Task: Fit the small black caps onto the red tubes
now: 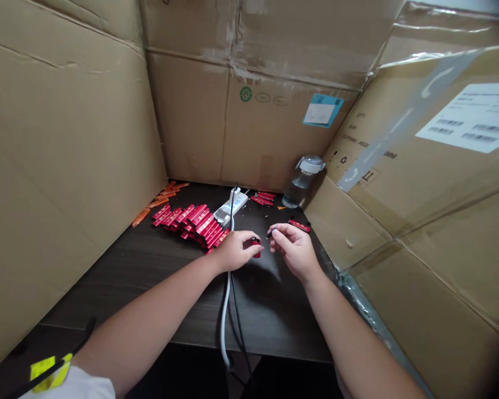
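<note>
Dark table [120, 277] walled on three sides by cardboard cartons [191, 111]. Along the far edge: orange strips [160, 199] in the far left corner, a heap of red oblong pieces [189, 224] left of centre, a white power strip [232, 206], a few more red pieces [264, 198], and a clear water bottle [303, 183] in the far right corner. A white cable [223, 316] and a black cable [238, 316] cross the near edge. Left forearm [149, 327] and right forearm [357, 338] reach in from the near edge, angled toward each other. Left hand [235, 251] clenched around a small red piece [255, 247], just beside the heap. Right hand [295, 249] pinches a small dark object [269, 234] between thumb and forefinger; its kind cannot be told. A red strip [299, 225] lies just beyond that hand.
</note>
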{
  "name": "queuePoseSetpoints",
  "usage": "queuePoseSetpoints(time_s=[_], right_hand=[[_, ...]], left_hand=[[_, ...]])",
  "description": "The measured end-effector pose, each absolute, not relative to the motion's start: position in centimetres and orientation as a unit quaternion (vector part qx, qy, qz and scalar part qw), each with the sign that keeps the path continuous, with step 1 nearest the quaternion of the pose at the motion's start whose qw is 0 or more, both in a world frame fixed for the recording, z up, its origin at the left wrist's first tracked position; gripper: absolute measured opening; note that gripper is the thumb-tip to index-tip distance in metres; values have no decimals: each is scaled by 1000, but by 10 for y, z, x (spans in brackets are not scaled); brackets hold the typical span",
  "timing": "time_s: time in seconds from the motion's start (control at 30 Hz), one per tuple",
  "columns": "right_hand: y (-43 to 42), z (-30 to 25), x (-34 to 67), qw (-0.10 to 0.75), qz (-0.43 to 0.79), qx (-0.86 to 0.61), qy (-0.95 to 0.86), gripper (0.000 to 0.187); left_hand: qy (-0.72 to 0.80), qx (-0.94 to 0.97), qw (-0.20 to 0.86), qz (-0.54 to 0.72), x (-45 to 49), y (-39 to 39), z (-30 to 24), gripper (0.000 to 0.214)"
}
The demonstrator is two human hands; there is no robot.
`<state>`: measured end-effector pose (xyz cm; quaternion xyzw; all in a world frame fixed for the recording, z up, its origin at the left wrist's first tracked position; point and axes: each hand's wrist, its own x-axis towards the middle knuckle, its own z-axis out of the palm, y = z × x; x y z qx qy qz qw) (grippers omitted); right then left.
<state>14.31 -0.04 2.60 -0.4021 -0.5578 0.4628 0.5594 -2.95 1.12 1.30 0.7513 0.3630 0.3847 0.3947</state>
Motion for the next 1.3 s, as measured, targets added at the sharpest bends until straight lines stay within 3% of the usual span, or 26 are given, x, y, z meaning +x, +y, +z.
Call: queuePoseSetpoints(time_s=[0.4,0.63,1.3], right_hand=[[-10,18,139,560,387,-424,-597,25],[-10,16,141,545,347,-385,-659,15],[-19,28,144,518,275,-360,-725,11]], left_hand=[[339,780,410,331,-26,9,10,20],[318,764,414,379,-27,11,10,23],[276,781,396,397,-29,9,17,20]])
